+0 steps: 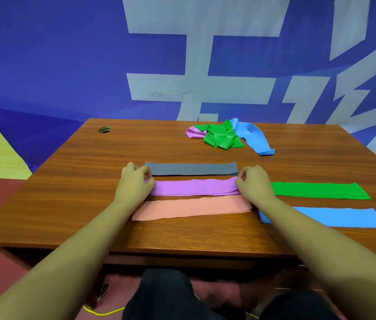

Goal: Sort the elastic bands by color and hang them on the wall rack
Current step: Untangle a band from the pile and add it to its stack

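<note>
A folded purple band (194, 187) lies flat in the middle of the wooden table (78, 181). My left hand (135, 183) pinches its left end and my right hand (254, 182) pinches its right end. Just beyond it lies a folded grey band (191, 168), and nearer to me a folded salmon-pink band (191, 207). To the right lie a flat green band (318, 190) and a flat blue band (339, 217). At the far side sits a tangled heap with a green band (220, 137), a blue band (255, 137) and a purple band (194, 132).
A round cable hole (105, 129) is in the table's far left corner. A blue wall banner with large white shapes (182, 84) stands right behind the table. No wall rack is in view. My knees are under the front edge.
</note>
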